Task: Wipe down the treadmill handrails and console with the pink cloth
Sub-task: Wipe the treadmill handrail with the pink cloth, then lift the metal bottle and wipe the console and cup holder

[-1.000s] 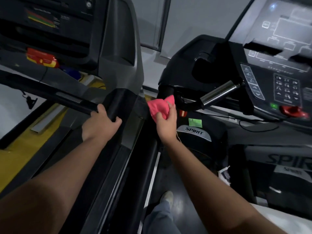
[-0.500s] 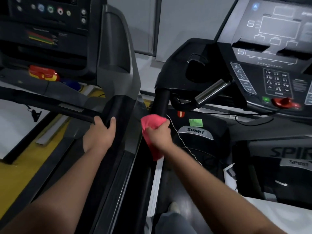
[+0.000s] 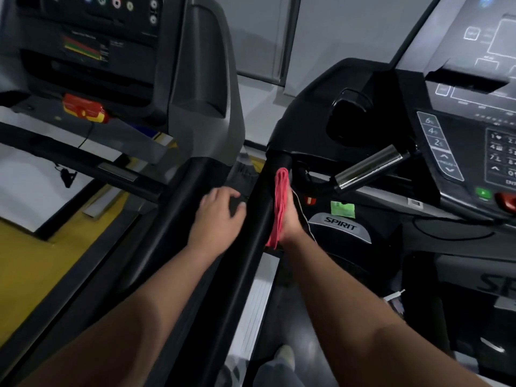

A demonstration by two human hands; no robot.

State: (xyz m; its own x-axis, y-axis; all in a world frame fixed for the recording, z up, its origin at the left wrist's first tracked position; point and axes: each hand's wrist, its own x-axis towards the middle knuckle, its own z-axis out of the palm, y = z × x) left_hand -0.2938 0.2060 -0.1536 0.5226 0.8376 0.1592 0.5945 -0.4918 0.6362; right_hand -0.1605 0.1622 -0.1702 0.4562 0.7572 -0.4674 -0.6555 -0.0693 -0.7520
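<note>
Nearest you, your left hand hangs over the gap between the two machines. Its grip is open, with the fingers loosely spread and holding nothing. It is blurred, so I cannot tell whether it touches anything. It seems to brace nothing, so if you lean forward the weight would likely fall on your wiping arm alone.

Just beyond, your right hand presses the pink cloth flat against the inner side of the black handrail. The fingers look straight along the rail, with the grip open rather than clasped round the cloth. That is the main risk: if you ease the pressure, the cloth could slide off and drop beside the belt. It also covers only one face, so the rail's top and outer side may be missed.

A thin pale cord runs just beside your wrist, and a long stroke could snag it.

Farther on, the chrome bar and the console look yet to be done. The console's green button and red knob sit close together, so a careless pass might press one.
</note>
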